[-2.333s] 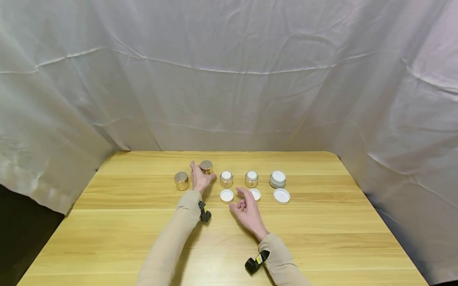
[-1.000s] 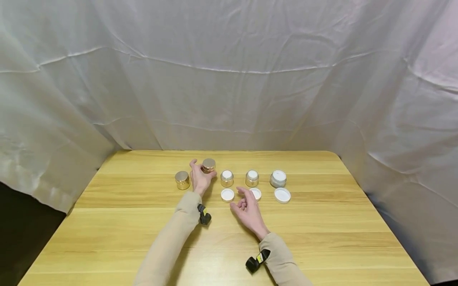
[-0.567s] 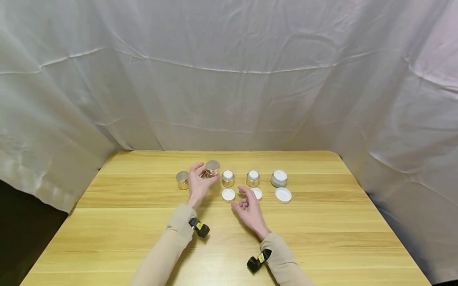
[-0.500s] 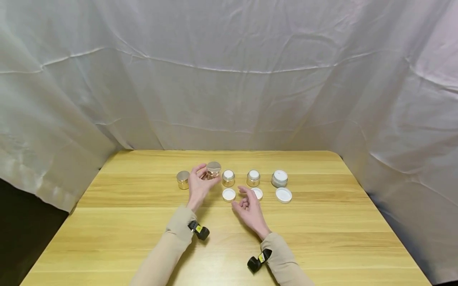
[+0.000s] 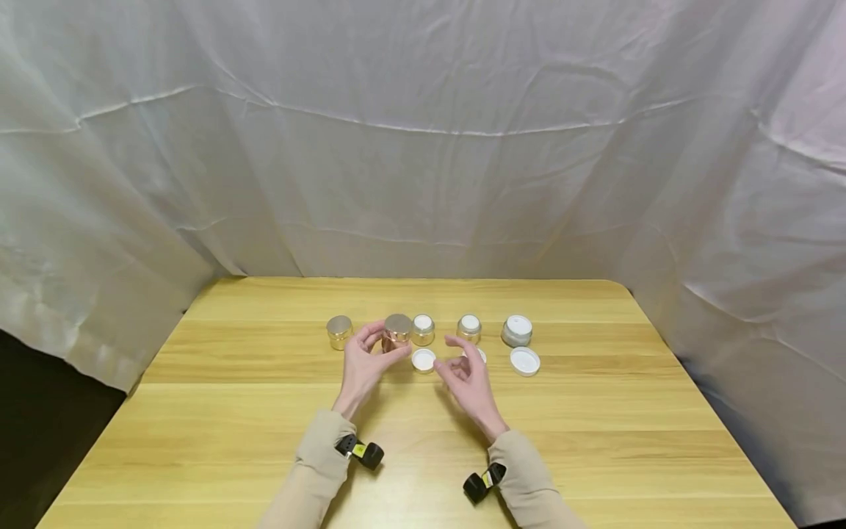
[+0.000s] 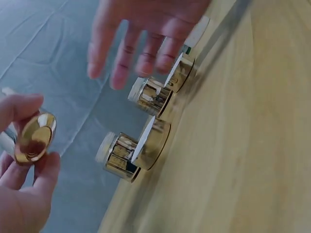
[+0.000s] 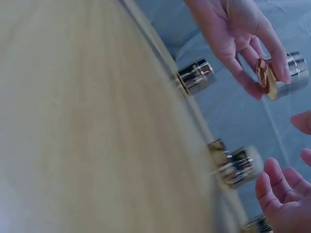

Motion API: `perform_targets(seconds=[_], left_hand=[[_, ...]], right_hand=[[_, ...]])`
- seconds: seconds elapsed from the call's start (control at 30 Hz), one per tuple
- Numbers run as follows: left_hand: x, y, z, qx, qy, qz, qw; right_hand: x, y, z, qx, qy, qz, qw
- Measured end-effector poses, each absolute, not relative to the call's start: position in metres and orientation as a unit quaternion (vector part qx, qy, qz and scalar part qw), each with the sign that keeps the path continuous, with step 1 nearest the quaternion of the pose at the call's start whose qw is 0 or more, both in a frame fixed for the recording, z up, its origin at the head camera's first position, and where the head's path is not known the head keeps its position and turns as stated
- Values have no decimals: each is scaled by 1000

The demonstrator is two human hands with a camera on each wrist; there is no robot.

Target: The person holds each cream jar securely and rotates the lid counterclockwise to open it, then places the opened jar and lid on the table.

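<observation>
My left hand grips a lidded gold cream jar between thumb and fingers. In the left wrist view the jar's round gold base shows, and the right wrist view has the jar raised off the table. Loosely bent and holding nothing, my right hand hovers to the right of it. Beyond the hands stand two gold jars with white tops bared, one at left and one at right. A white-lined lid lies upturned in front of the left one; my right fingers partly cover another lid.
A lidded gold jar stands at the left of the row. At the right end is a wider frosted jar with its upturned lid before it. A grey curtain hangs behind the wooden table.
My left hand has lifted the lidded gold jar from the back of the row and brought it nearer and slightly right. My right hand has risen a little in the last half second.
</observation>
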State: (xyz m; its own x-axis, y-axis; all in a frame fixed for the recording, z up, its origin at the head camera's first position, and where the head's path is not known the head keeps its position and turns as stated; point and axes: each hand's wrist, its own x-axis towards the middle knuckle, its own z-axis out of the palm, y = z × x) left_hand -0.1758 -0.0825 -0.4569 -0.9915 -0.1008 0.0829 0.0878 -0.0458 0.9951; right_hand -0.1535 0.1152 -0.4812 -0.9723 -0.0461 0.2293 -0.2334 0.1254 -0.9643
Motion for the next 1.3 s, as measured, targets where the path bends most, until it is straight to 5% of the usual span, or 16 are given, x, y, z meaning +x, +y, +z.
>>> perform_targets(seconds=[0.53,1.3], left_hand=[[-165,-76,-466,-102,-667,-738,3],[-158,-62,-473,-164,-655,-736,-52]], right_hand=[[-147,121,-443,169,-713,680,35],[-142,125,-429,126,-817,562,33]])
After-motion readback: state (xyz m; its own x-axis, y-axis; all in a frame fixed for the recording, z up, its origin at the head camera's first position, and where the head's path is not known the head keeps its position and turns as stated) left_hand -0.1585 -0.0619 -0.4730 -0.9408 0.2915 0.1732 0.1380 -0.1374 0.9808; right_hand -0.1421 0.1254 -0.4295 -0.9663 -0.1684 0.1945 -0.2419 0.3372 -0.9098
